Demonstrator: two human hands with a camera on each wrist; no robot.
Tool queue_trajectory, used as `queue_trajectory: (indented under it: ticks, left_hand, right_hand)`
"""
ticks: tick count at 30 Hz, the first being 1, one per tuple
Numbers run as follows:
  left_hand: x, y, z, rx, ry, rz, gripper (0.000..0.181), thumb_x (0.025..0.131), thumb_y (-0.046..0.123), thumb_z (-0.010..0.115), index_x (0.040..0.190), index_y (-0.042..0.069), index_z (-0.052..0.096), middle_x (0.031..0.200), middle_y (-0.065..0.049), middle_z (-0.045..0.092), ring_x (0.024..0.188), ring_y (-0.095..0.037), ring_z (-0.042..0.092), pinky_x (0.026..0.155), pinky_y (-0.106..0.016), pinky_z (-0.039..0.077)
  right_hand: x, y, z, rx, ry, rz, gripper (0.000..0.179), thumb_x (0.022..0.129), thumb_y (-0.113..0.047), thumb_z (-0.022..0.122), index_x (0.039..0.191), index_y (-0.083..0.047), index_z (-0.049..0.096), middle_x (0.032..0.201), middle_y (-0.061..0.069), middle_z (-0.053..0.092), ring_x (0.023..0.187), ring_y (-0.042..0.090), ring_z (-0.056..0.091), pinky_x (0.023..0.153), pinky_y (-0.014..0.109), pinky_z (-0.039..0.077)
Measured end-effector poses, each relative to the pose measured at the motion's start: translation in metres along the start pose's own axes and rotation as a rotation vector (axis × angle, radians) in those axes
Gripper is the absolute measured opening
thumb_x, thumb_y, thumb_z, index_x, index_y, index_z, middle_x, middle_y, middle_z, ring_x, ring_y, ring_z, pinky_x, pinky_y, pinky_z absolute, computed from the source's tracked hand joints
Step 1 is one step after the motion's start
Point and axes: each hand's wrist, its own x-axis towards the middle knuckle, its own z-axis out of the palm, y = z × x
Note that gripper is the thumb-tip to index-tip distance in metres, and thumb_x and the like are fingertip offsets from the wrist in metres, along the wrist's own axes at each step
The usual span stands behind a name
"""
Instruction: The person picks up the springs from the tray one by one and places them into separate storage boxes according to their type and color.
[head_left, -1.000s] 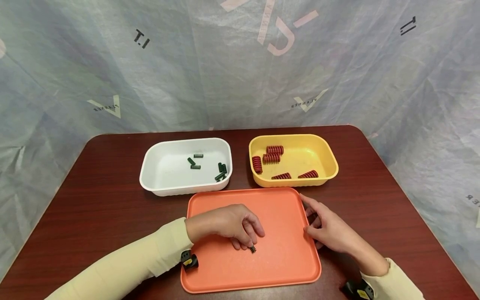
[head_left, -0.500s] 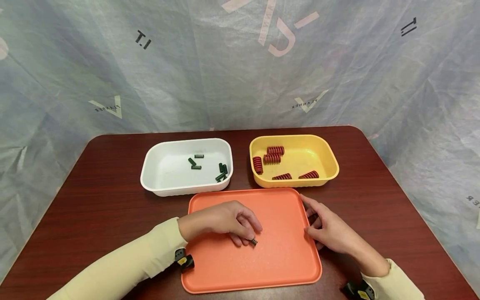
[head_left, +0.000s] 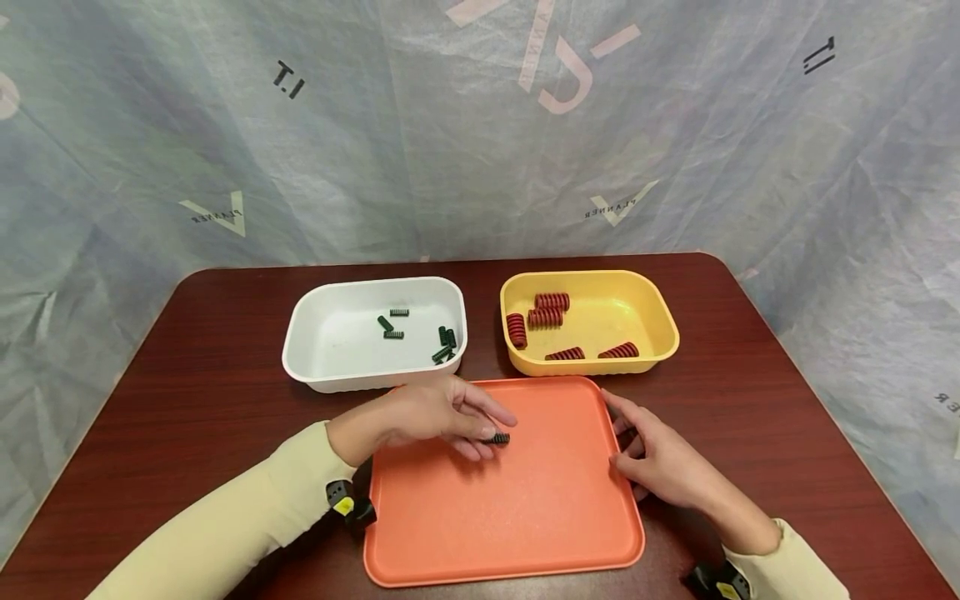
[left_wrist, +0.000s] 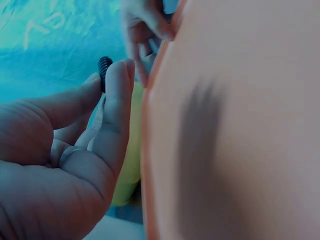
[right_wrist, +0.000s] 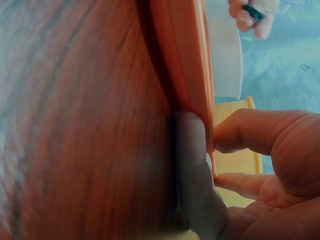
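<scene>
My left hand (head_left: 431, 414) pinches a small dark green coil spring (head_left: 502, 438) between thumb and fingertips. It hangs over the upper left part of the orange tray (head_left: 517, 525). The left wrist view shows the spring (left_wrist: 105, 70) poking up past the fingertips, while the hand's shadow falls on the tray. At the tray's right side, my right hand (head_left: 660, 458) grips the rim. In the right wrist view one finger (right_wrist: 192, 145) lies along the tray's underside edge, and the thumb presses the rim from the other side.
Behind the tray stands a white bin (head_left: 315, 379) with several small green springs (head_left: 393, 335). To its right, a yellow bin (head_left: 622, 312) holds several larger red springs (head_left: 545, 317). A grey printed sheet (head_left: 480, 167) hangs behind the dark wooden table (head_left: 187, 400).
My left hand has lifted the spring from the tray's middle and carried it back and slightly left, toward the white bin. My right hand keeps its place on the rim.
</scene>
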Motion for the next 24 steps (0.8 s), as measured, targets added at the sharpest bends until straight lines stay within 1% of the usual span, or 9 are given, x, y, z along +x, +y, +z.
queue_trajectory:
  ticks: [4,7,9,11,14,16,20,22,24]
  left_hand:
    - [-0.007,0.012,-0.009,-0.006,0.027,0.041,0.033,0.101,-0.003,0.06,0.135,-0.008,0.062,0.123,-0.028,0.068,0.101,-0.039,0.072,0.088,-0.048,0.062]
    - [-0.012,0.019,-0.016,-0.002,0.047,0.078,0.036,0.101,-0.003,0.061,0.137,-0.007,0.061,0.125,-0.028,0.067,0.105,-0.047,0.069,0.091,-0.054,0.06]
    - [-0.015,0.023,-0.022,-0.007,0.058,0.098,0.037,0.101,-0.003,0.061,0.138,-0.007,0.061,0.124,-0.028,0.067,0.106,-0.049,0.068,0.093,-0.057,0.057]
    - [-0.018,0.026,-0.029,-0.014,0.072,0.106,0.038,0.1,-0.003,0.061,0.138,-0.006,0.061,0.119,-0.027,0.069,0.104,-0.047,0.069,0.094,-0.059,0.056]
    - [-0.022,0.031,-0.038,-0.041,0.097,0.11,0.039,0.1,-0.004,0.061,0.139,-0.006,0.06,0.119,-0.026,0.07,0.1,-0.039,0.073,0.096,-0.058,0.055]
    - [-0.024,0.034,-0.044,-0.069,0.108,0.109,0.04,0.101,-0.005,0.06,0.141,-0.008,0.057,0.12,-0.026,0.068,0.099,-0.034,0.074,0.096,-0.054,0.056]
    - [-0.028,0.041,-0.056,-0.121,0.135,0.101,0.042,0.101,-0.007,0.058,0.142,-0.008,0.055,0.122,-0.028,0.067,0.098,-0.027,0.074,0.093,-0.042,0.06]
    - [-0.03,0.043,-0.061,-0.125,0.152,0.102,0.042,0.101,-0.007,0.058,0.143,-0.008,0.054,0.119,-0.025,0.068,0.098,-0.025,0.073,0.09,-0.038,0.062]
    - [-0.03,0.046,-0.067,-0.113,0.171,0.104,0.042,0.101,-0.007,0.058,0.143,-0.008,0.054,0.117,-0.021,0.069,0.098,-0.024,0.073,0.089,-0.037,0.062]
  right_hand:
    - [0.0,0.0,0.0,-0.001,0.002,-0.001,0.084,0.094,0.008,0.065,0.164,-0.004,0.019,0.117,0.025,0.05,0.074,0.025,0.067,0.046,0.039,0.061]
    - [0.0,0.0,0.0,0.003,0.002,0.001,0.084,0.094,0.008,0.065,0.164,-0.004,0.019,0.117,0.025,0.049,0.074,0.026,0.067,0.046,0.039,0.061]
    - [0.0,0.0,0.0,0.006,0.001,0.003,0.084,0.094,0.007,0.065,0.164,-0.005,0.019,0.117,0.025,0.05,0.074,0.026,0.067,0.046,0.039,0.061]
    - [0.0,0.001,0.0,0.009,-0.003,0.004,0.084,0.094,0.007,0.065,0.164,-0.005,0.019,0.117,0.024,0.05,0.073,0.026,0.067,0.046,0.039,0.061]
    - [0.001,0.001,0.0,0.008,-0.005,0.004,0.084,0.094,0.007,0.065,0.164,-0.005,0.019,0.116,0.023,0.05,0.072,0.026,0.067,0.046,0.039,0.061]
    - [0.001,0.001,0.0,0.006,-0.005,0.001,0.084,0.094,0.007,0.065,0.164,-0.005,0.019,0.116,0.023,0.05,0.072,0.026,0.067,0.046,0.039,0.06]
    - [0.001,0.002,0.0,0.0,0.0,-0.005,0.084,0.094,0.007,0.065,0.164,-0.005,0.02,0.116,0.024,0.05,0.072,0.025,0.067,0.045,0.039,0.06]
    - [0.001,0.002,0.0,-0.001,0.001,-0.005,0.084,0.094,0.007,0.065,0.164,-0.005,0.02,0.116,0.024,0.05,0.072,0.025,0.067,0.046,0.038,0.06]
    - [0.001,0.001,0.0,-0.001,-0.001,-0.002,0.084,0.094,0.007,0.065,0.164,-0.005,0.02,0.116,0.024,0.05,0.072,0.025,0.067,0.046,0.038,0.061]
